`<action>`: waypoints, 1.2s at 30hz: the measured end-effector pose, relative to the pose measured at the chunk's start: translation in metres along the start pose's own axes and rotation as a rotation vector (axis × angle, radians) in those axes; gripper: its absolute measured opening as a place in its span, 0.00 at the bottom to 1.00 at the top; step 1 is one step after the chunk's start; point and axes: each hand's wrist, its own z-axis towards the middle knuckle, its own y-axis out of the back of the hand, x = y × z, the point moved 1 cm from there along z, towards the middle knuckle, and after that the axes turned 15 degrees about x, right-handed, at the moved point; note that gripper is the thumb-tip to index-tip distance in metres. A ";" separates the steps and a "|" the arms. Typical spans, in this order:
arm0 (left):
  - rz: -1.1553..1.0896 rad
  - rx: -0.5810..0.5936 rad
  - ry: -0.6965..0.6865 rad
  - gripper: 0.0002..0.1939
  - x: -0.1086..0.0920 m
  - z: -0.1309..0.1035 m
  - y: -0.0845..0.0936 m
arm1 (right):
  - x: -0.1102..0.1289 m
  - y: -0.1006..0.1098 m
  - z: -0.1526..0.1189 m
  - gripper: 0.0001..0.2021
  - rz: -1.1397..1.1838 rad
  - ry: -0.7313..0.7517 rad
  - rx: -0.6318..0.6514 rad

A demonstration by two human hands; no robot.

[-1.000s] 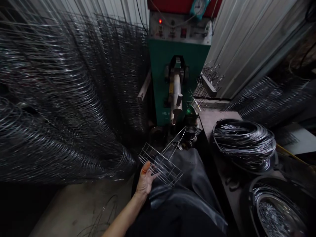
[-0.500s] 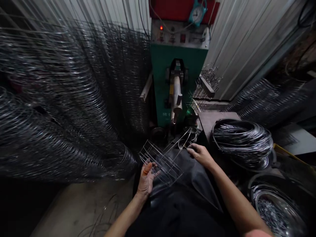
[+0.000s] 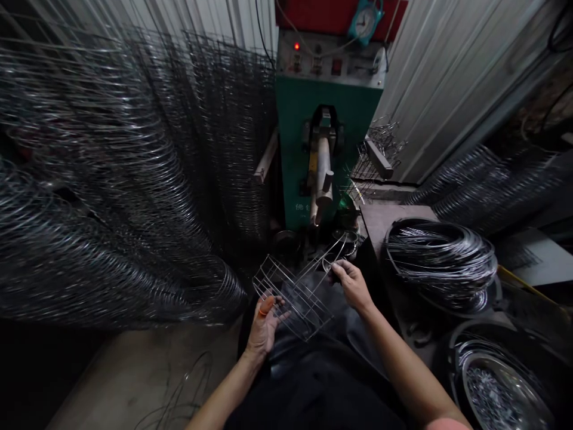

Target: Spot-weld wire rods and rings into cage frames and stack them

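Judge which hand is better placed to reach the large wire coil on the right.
Right, likely: the right hand is nearer the large wire coil, while the left hand is farther off and holds the wire frame.

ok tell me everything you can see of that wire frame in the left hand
The wire frame looks like thin, silvery metal rods crossed into an open grid, with a narrow loop reaching away from the person. It sits tilted over the dark-covered lap. The left hand holds its left edge, thumb uppermost; the right hand is beside the loop, contact unclear.
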 end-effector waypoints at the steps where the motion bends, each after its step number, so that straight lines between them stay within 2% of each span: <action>1: -0.005 -0.005 0.021 0.23 0.000 0.000 0.001 | -0.001 -0.002 0.000 0.14 -0.006 0.003 -0.005; 6: -0.019 -0.045 0.031 0.22 0.001 -0.002 0.005 | -0.003 -0.009 0.003 0.15 -0.036 -0.022 -0.016; 13: 0.031 -0.031 0.045 0.24 0.003 0.002 0.009 | 0.005 -0.004 0.008 0.15 -0.081 -0.074 0.021; 15: 0.121 -0.047 0.078 0.27 0.000 0.001 0.012 | 0.002 -0.003 0.007 0.15 -0.077 -0.071 0.015; 17: 0.349 -0.136 0.027 0.30 -0.011 -0.003 0.011 | -0.002 -0.002 0.007 0.15 -0.059 -0.058 -0.003; 19: 0.739 -0.253 -0.175 0.35 -0.028 -0.008 0.001 | -0.005 -0.003 0.007 0.14 -0.046 -0.048 -0.013; 21: 1.203 -0.263 -0.432 0.37 -0.047 -0.012 -0.023 | -0.006 -0.005 0.007 0.14 -0.039 -0.037 -0.008; 23: 1.609 -0.129 -0.584 0.34 -0.059 -0.010 -0.055 | -0.004 -0.008 0.008 0.14 -0.035 -0.030 -0.001; 25: 1.872 0.035 -0.605 0.30 -0.061 -0.002 -0.087 | -0.002 -0.011 0.008 0.14 -0.040 -0.022 0.003; 27: 2.003 0.140 -0.555 0.30 -0.056 0.010 -0.110 | 0.000 -0.012 0.007 0.13 -0.073 -0.016 -0.001; 29: 2.044 0.190 -0.482 0.28 -0.049 0.022 -0.122 | 0.002 -0.011 0.006 0.13 -0.113 -0.008 -0.016; 32: 2.039 0.211 -0.399 0.23 -0.039 0.033 -0.124 | 0.002 -0.007 0.005 0.13 -0.131 -0.001 -0.025; 36: 2.043 0.211 -0.362 0.22 -0.036 0.036 -0.120 | 0.001 -0.004 0.008 0.15 -0.103 -0.011 -0.012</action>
